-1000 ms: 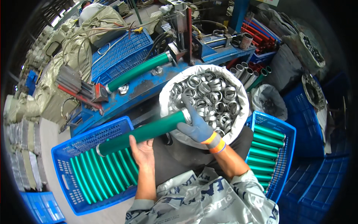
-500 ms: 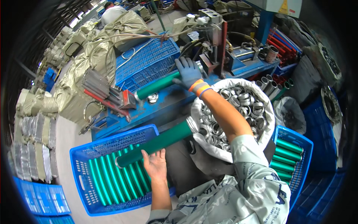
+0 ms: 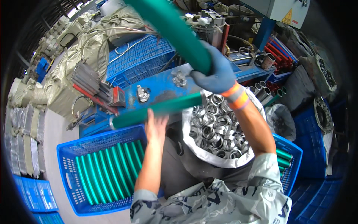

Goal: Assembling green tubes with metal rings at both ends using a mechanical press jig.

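Note:
My gloved right hand (image 3: 217, 72) grips the near end of a green tube (image 3: 177, 35), which slants up and out past the top of the view. Below it, my bare left hand (image 3: 156, 128) holds another green tube (image 3: 164, 105) from underneath, thumb against its side. This second tube lies slantwise, its left end over the left crate and its metal-ringed right end by the sack. Metal rings (image 3: 216, 130) fill the white sack (image 3: 185, 136) between my arms. The blue bench (image 3: 162, 86) with its clamping fixture lies beyond the lower tube.
A blue crate (image 3: 64, 160) of green tubes stands at the left. Another blue crate (image 3: 296, 158) with tubes is at the right. A red-edged metal stop (image 3: 118, 98) and silvery scraps (image 3: 143, 94) are on the bench. A control box (image 3: 278, 13) hangs at upper right.
My right hand has lifted its tube off the bench fixture and swung it up towards me. My left hand has moved forward with the lower tube, nearer the bench.

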A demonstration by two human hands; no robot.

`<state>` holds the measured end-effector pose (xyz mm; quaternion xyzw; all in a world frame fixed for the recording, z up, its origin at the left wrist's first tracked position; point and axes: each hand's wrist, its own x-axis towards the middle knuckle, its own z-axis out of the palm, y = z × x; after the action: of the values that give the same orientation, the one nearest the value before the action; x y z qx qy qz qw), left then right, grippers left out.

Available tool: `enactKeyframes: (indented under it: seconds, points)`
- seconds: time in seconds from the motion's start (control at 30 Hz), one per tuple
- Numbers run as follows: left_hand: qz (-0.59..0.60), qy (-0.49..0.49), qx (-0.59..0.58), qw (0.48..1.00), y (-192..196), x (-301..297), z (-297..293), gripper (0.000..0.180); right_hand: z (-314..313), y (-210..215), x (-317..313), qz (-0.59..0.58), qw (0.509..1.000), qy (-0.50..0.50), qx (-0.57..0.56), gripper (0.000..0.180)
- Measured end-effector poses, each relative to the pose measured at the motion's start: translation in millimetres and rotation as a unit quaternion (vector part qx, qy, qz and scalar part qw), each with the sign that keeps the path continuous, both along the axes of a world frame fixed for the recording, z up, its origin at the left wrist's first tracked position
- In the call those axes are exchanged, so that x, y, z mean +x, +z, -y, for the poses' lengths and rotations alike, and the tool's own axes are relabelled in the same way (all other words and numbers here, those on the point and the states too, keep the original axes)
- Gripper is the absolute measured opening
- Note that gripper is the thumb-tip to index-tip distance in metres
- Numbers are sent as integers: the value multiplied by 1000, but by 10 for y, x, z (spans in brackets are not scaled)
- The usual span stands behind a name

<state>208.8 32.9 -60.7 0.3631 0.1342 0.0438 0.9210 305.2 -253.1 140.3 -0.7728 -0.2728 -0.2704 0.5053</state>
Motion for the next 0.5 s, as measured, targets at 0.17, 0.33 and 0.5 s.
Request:
enactKeyframes:
  seconds: [0.17,0.33,0.5]
  points:
    - [-7,63,-19,998,-182,1727,151,89,953,-169,-1100,-107,971,-9,214,76]
    - [-103,119,-25,987,-656,2450,-74,89,1691,-829,-2136,-141,945,-58,288,85]
    - [-124,74,18,989,-786,2529,-87,96,2019,-1109,-2737,-179,915,-138,336,87]
